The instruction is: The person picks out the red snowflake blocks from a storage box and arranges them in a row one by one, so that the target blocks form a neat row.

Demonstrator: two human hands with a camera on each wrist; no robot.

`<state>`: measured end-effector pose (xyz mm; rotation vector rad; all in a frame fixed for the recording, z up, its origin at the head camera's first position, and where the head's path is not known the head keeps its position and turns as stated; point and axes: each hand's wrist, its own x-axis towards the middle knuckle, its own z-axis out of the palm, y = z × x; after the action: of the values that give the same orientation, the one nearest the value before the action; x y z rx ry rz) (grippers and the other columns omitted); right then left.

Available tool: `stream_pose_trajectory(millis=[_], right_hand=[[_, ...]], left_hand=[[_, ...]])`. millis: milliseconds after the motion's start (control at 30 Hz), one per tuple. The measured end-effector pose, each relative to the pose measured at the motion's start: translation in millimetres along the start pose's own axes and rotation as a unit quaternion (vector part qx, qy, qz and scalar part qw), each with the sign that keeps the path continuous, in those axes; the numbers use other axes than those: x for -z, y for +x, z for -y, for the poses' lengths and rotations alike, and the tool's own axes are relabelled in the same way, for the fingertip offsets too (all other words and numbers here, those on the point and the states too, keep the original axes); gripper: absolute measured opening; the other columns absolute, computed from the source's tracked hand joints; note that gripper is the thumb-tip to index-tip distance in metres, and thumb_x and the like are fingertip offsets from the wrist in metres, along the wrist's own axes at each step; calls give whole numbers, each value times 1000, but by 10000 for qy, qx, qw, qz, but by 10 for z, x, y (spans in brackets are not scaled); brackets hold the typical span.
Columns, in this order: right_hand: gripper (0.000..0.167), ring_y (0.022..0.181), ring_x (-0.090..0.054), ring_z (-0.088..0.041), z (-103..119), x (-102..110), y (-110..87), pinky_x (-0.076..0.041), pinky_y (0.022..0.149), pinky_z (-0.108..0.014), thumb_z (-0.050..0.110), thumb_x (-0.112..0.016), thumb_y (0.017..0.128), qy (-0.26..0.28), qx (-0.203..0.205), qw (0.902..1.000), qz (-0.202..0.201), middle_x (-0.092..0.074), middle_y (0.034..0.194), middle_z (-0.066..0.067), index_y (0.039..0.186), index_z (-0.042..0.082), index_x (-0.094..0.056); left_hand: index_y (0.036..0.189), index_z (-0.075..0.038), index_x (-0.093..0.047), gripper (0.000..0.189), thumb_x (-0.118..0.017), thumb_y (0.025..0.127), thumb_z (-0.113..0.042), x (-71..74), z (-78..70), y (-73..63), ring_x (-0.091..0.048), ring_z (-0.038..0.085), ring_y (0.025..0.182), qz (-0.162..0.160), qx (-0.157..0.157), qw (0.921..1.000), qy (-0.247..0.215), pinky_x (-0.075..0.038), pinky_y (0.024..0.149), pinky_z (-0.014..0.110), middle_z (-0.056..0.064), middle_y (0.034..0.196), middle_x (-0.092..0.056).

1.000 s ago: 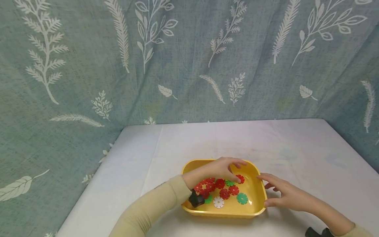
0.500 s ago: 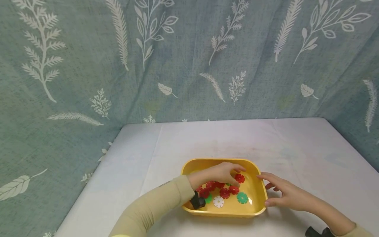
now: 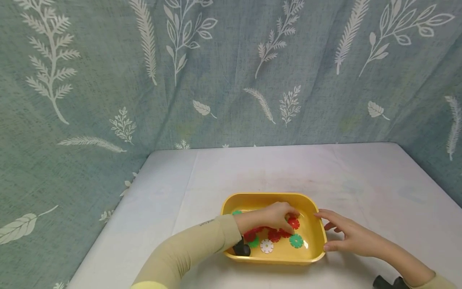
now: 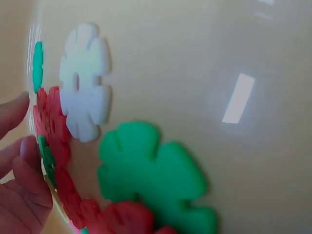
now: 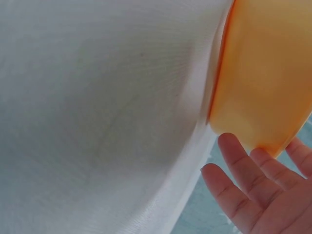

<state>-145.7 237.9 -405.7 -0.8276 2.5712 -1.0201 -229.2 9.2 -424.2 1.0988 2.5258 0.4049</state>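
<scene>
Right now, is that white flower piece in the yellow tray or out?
In: the white flower piece lies on the floor of the yellow tray, inside its rim.

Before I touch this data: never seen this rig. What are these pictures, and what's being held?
No machine: a person works bare-handed. The big picture comes from a head camera looking forward and down; the other two come from cameras on each wrist.

A yellow tray sits on a white-covered table. In it lie notched discs: several red discs, some green discs and a white disc.

The left hand reaches inside, beside a red disc; whether it grips one, I can't tell. The right hand has its fingertips at the tray's right end.
</scene>
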Motion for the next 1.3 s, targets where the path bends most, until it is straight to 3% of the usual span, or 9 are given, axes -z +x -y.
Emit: stream_pose_trajectory(millis=[200,433,667,867,1067,1300], right_hand=[[69,99,-54,-4,-17,10,-17,-47,74,-30,33,-68,81,-34,42,10000,-49,-42,133,-21,135,6,-35],[69,98,-54,-7,-8,19,-11,-47,75,-29,33,-68,81,24,-119,9999,-12,-40,135,-22,135,6,-35],[70,98,-54,-8,-5,19,-6,-47,75,-29,33,-68,81,91,-194,9998,49,-35,138,-24,136,5,-35],[69,99,-56,-12,-6,14,16,-47,76,-29,34,-67,81,101,-1,9999,28,-31,140,-27,135,4,-36],[70,98,-55,-10,-4,9,35,-47,76,-29,33,-68,81,205,-208,9995,103,-34,138,-25,136,5,-35],[69,98,-56,-18,-18,-15,35,-47,77,-39,31,-68,80,330,-379,9987,118,-39,135,-25,135,5,-35]], left_hand=[[112,-16,-65,39,-75,76,-27,-23,0,21,-47,3,81,-29,-89,9999,109,-37,73,11,-7,94,-59],[107,-17,-68,35,-75,75,-29,-23,12,47,-52,3,86,23,-97,9999,12,-39,81,11,-9,97,-65],[97,-19,-69,24,-74,76,-29,-21,6,40,-49,2,78,111,-138,9998,101,-39,75,10,-12,86,-63],[97,-16,-64,22,-72,79,-25,-10,22,1,-49,3,82,193,-438,9981,383,-38,77,11,-9,88,-59],[101,-16,-55,24,-69,82,-18,8,50,-20,-48,4,72,356,-498,9980,-151,-40,65,11,-7,80,-56],[104,-16,-55,22,-65,85,-13,51,70,-37,-53,3,67,483,-608,9946,-690,-44,60,10,-4,82,-63]])
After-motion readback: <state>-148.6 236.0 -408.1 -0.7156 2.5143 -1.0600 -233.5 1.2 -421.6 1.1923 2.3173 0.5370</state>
